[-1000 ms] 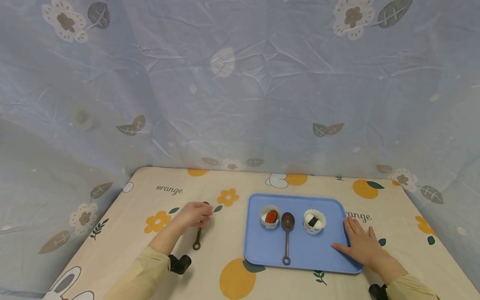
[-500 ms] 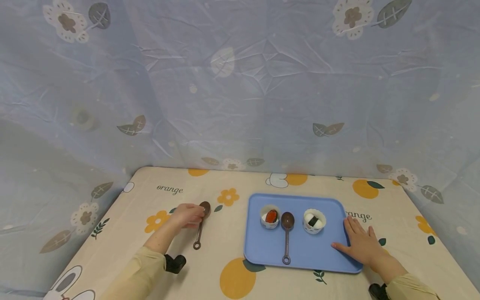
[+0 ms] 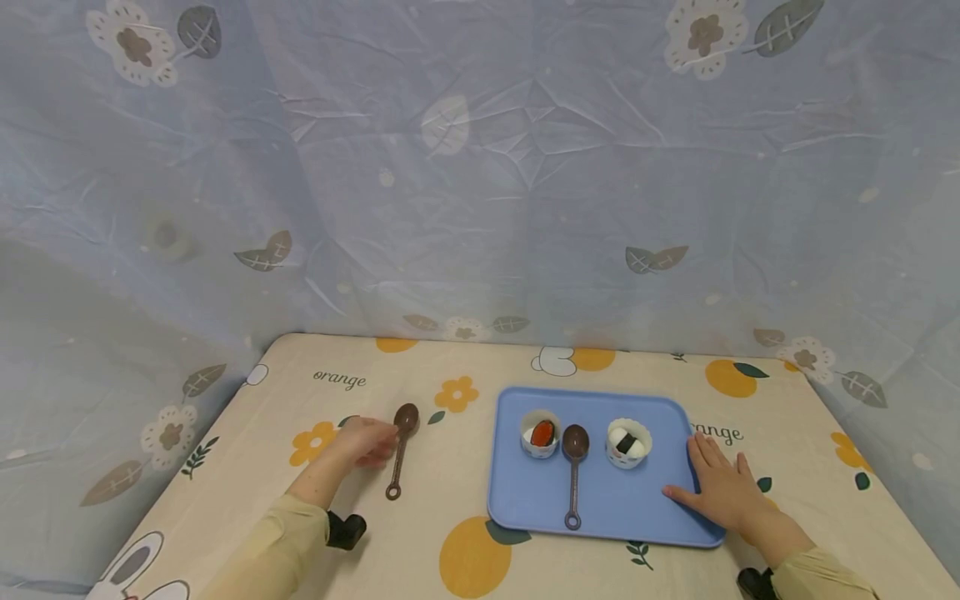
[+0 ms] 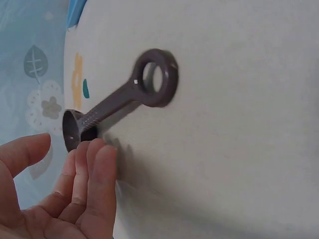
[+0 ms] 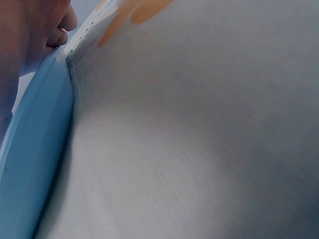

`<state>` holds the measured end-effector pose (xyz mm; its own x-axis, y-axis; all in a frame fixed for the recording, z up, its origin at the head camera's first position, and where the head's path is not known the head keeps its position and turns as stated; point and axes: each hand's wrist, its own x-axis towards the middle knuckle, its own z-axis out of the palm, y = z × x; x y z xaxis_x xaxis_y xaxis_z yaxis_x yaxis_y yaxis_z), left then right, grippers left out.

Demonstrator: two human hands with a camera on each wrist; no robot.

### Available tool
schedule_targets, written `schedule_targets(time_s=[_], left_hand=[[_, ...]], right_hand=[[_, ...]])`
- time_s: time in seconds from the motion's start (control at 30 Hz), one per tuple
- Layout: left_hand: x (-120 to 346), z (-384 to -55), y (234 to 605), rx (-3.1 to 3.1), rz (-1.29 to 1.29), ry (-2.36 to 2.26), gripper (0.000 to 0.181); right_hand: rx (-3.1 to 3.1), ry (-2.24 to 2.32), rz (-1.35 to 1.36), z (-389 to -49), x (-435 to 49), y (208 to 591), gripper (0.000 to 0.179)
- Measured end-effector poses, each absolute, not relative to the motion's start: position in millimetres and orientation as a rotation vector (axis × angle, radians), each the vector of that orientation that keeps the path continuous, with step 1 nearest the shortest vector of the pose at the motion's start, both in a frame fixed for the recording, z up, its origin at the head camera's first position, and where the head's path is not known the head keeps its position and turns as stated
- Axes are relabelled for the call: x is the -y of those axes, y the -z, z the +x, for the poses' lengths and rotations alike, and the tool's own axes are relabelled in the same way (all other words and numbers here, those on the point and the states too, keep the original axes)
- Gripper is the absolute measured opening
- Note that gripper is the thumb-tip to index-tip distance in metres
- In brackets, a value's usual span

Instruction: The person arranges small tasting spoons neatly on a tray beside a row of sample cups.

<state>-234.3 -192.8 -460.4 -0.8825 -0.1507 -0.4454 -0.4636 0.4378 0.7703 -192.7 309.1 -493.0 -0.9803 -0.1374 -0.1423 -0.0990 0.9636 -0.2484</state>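
Observation:
A brown spoon [image 3: 399, 467] lies on the table left of the tray, its bowl pointing to the back. My left hand [image 3: 363, 441] is at the left side of that bowl, fingertips right by it. In the left wrist view, the thumb [image 4: 30, 152] stands apart from the bent fingers, with nothing between them, and the spoon's ringed handle [image 4: 112, 102] rises beyond. My right hand [image 3: 723, 492] rests spread over the right rim of a blue tray [image 3: 630, 508]. The right wrist view shows only part of that hand [image 5: 32, 30] above the tray's side [image 5: 37, 144].
On the tray lie a second brown spoon [image 3: 575, 467] and two paper cups. The left cup [image 3: 539, 447] holds a white piece with a red-orange top; the right cup [image 3: 628, 454] holds a white piece with a black band. A patterned cloth [image 3: 420, 550] covers the table; a curtain [image 3: 480, 208] hangs behind.
My left hand has drawn back leftward from over the spoon's bowl, which now shows in full. The bowl has shifted slightly left. My right hand and the tray keep their places.

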Motion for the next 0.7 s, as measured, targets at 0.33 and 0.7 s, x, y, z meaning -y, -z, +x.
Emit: schedule_targets(time_s=[0.33,0.7], left_hand=[[184.9,-236.0,469.0,-2.358,-0.495,-1.375,0.031],[183.2,-237.8,476.3,-2.38,-0.5,-1.345,0.02]], right_hand=[[-2.961,0.348,-0.19,-190.6,-314.0,492.9,0.108],[-2.934,0.344,-0.186,-193.0,-310.5,494.1,0.11]])
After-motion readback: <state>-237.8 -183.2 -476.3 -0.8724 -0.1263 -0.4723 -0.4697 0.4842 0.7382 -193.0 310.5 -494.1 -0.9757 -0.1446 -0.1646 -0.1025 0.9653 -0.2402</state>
